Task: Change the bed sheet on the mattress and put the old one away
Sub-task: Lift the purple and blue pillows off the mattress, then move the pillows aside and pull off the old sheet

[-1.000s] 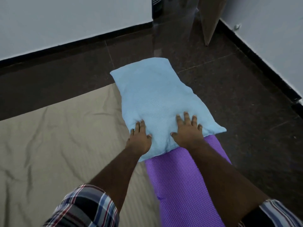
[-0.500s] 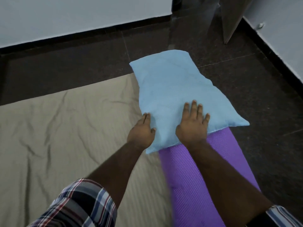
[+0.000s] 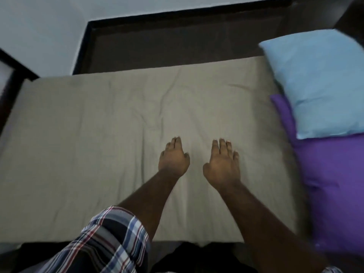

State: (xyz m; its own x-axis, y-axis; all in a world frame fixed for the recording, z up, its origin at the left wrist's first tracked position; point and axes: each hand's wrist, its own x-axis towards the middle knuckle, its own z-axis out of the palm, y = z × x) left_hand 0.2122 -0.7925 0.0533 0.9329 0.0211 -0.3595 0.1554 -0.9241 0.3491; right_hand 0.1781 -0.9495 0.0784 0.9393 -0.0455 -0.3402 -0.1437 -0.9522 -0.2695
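Beige bed sheet [image 3: 118, 134] covers mattress, long axis left-right; left hand [image 3: 173, 158] and right hand [image 3: 222, 164] flat mid-sheet, fingers extended, together, gripping nothing. Near edge closest, equally near both hands; pillows off right.

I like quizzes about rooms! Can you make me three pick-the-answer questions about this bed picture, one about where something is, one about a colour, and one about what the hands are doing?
1. Where does the light blue pillow lie?
A. At the right end, partly on the purple dotted pillow
B. In the middle of the sheet
C. On the dark floor

2. What colour is the wrinkled sheet on the mattress?
A. Red
B. Beige
C. Green

3. What are the left hand and right hand doing?
A. Squeezing a pillow
B. Holding a folded sheet
C. Spread open over the sheet, holding nothing

Answers: 1 A, its near edge overlaps the purple one. 2 B, the cloth is sandy beige. 3 C, fingers are stretched out with nothing in them.
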